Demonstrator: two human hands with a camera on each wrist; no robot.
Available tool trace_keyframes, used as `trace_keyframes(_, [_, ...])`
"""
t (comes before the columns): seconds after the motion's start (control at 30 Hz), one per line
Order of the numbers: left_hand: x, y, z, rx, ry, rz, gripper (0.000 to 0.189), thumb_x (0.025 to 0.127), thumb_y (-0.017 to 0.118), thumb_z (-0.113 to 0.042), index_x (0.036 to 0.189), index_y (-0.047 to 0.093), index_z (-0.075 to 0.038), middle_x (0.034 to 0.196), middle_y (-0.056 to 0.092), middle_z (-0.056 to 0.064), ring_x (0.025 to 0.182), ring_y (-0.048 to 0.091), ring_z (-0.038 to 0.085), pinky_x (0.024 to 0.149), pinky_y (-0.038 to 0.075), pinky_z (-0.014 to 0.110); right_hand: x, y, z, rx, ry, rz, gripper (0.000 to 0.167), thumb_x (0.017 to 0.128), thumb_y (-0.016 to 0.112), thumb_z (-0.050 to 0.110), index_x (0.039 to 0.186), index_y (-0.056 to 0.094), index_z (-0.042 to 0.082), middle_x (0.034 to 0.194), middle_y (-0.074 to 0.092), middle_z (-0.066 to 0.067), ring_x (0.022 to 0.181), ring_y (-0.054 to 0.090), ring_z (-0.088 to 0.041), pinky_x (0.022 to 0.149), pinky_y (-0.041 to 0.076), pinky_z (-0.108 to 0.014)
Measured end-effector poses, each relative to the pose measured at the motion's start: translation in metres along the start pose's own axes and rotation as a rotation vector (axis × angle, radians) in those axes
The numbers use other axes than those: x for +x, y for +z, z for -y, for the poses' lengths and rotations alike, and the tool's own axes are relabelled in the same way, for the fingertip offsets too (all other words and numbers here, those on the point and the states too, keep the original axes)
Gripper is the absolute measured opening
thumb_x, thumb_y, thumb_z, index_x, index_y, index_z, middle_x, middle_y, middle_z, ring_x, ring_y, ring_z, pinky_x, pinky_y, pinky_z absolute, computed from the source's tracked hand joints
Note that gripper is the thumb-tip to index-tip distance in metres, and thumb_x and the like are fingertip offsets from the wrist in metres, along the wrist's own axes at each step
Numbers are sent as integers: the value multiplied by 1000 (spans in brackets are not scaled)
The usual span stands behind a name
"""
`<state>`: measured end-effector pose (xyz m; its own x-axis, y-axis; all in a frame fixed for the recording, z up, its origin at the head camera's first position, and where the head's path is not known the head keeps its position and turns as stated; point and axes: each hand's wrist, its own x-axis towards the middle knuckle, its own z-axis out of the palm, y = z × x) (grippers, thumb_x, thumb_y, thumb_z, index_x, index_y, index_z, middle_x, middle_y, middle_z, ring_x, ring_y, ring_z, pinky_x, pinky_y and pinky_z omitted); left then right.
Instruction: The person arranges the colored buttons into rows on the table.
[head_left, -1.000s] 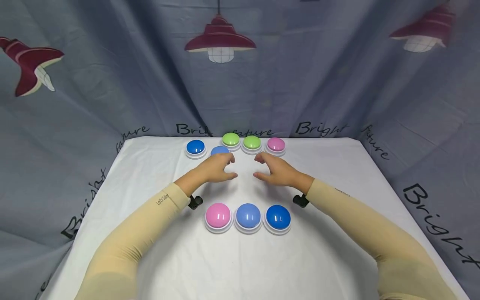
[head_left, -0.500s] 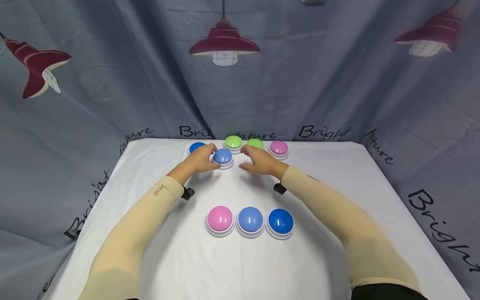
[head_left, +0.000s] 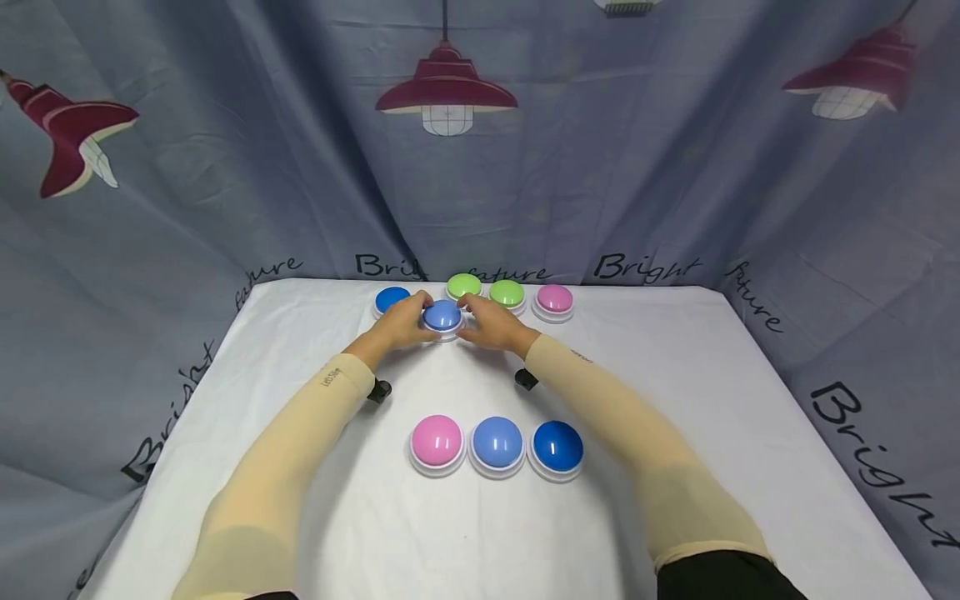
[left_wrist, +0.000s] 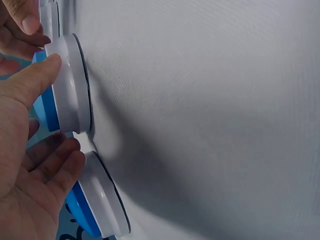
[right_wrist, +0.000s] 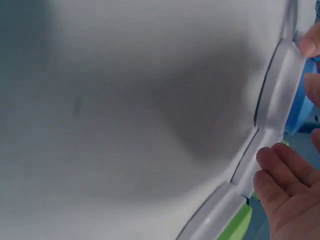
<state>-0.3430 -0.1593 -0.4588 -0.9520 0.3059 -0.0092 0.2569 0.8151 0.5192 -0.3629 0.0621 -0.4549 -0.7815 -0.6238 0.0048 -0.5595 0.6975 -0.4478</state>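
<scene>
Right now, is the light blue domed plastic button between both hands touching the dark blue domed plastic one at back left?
Apart: the left wrist view shows a narrow gap between the light blue button and the dark blue button.

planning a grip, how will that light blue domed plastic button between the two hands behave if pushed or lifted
The button probably slides rather than tips: its round white base is broad and low. Its smooth, shiny dome may be slippery. It likely stays stiff, as the base looks moulded.
</scene>
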Motion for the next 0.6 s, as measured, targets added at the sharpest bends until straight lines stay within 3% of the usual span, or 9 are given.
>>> trace_keyframes(0.6, [0, 5, 4, -69, -18, -27, 63, 82, 83, -28, 131, 49, -10, 133, 57, 13, 121, 54, 26, 105, 41, 40, 14, 17, 1, -11, -21, -56, 59, 89, 75, 30, 135, 46, 6, 132, 57, -11, 122, 55, -25, 105, 42, -37])
